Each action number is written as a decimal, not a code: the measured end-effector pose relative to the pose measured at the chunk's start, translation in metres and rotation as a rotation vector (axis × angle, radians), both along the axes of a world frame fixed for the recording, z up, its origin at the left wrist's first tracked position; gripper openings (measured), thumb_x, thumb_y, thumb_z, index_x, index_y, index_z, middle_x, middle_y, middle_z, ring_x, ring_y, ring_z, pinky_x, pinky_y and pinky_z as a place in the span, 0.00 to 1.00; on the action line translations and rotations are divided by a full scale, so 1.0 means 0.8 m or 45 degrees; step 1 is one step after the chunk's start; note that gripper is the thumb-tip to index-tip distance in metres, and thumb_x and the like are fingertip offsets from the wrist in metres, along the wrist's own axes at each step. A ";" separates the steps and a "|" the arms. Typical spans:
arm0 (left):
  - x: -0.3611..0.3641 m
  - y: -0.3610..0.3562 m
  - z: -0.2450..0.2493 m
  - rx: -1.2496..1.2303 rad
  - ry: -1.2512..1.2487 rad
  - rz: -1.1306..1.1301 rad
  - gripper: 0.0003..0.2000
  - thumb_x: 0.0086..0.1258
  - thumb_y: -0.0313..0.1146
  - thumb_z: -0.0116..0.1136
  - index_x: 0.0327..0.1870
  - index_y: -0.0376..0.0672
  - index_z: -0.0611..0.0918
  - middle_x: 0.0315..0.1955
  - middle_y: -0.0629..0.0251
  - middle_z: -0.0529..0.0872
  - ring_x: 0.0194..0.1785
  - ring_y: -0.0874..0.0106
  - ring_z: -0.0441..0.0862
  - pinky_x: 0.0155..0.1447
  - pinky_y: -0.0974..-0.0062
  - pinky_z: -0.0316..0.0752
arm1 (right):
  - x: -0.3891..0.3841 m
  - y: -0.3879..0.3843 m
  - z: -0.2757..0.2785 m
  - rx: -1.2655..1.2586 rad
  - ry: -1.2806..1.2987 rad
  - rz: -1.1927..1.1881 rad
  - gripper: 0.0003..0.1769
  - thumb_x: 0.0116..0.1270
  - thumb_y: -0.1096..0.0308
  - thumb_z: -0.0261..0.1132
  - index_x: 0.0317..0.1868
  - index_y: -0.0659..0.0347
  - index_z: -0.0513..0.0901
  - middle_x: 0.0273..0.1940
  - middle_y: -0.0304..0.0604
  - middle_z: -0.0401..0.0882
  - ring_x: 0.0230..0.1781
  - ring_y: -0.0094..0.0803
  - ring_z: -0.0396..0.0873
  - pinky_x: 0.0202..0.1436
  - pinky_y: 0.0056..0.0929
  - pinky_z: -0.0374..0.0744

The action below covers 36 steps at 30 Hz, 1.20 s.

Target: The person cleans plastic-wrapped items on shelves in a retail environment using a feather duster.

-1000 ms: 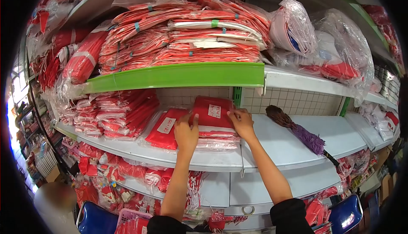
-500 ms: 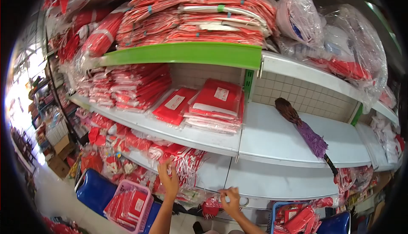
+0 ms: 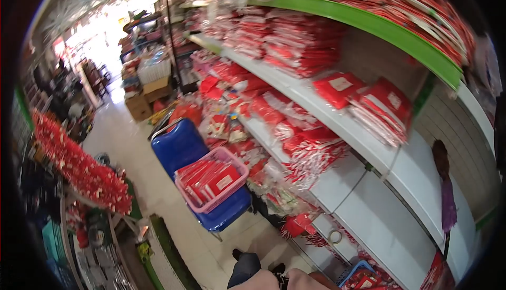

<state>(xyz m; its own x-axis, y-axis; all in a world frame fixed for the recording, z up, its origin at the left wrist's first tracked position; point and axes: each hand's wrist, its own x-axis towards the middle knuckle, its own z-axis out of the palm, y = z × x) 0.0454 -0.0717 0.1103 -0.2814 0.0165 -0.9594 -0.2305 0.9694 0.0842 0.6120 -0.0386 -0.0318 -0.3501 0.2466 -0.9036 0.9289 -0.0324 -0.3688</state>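
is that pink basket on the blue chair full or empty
Nearly full: the pink basket holds a stack of red packets with white labels, reaching about to its rim. It sits on the blue chair.

Only a little of the person shows, right down at the bottom edge: the left arm [image 3: 268, 284] is a thin strip of bare skin, and the right arm [image 3: 308, 281] is a bigger round bump just beside it. Both are held low and close together, near the body, and the edge cuts them off. No fingers can be seen, so it is hard to say if these bits are hand or wrist, or if the hands are open or closed.
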 end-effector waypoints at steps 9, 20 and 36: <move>-0.076 -0.008 -0.018 0.114 0.039 0.075 0.16 0.63 0.41 0.51 0.45 0.38 0.78 0.32 0.59 0.84 0.29 0.63 0.81 0.27 0.64 0.72 | -0.053 0.200 0.049 0.543 -0.116 -0.299 0.13 0.52 0.60 0.61 0.30 0.60 0.84 0.28 0.47 0.83 0.23 0.36 0.82 0.32 0.35 0.80; -0.074 0.334 0.026 1.063 0.250 -0.297 0.15 0.65 0.39 0.53 0.43 0.35 0.80 0.31 0.57 0.84 0.31 0.70 0.82 0.33 0.74 0.77 | -0.376 0.452 0.195 0.989 0.581 -0.693 0.14 0.58 0.63 0.63 0.40 0.63 0.79 0.32 0.51 0.81 0.35 0.40 0.81 0.39 0.34 0.77; 0.001 0.550 0.019 0.777 0.897 -0.891 0.26 0.60 0.41 0.56 0.60 0.45 0.70 0.60 0.47 0.67 0.65 0.53 0.62 0.65 0.47 0.56 | -0.511 0.732 0.187 1.124 0.802 -0.012 0.20 0.58 0.72 0.60 0.52 0.62 0.74 0.49 0.55 0.71 0.53 0.48 0.71 0.55 0.39 0.72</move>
<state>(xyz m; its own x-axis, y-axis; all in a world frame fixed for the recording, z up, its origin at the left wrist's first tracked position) 0.0461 0.3683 0.1258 -0.4961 0.7838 -0.3736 0.6221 0.6211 0.4767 0.2032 0.5470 0.1178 -0.6839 0.7267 -0.0644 0.5653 0.4721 -0.6764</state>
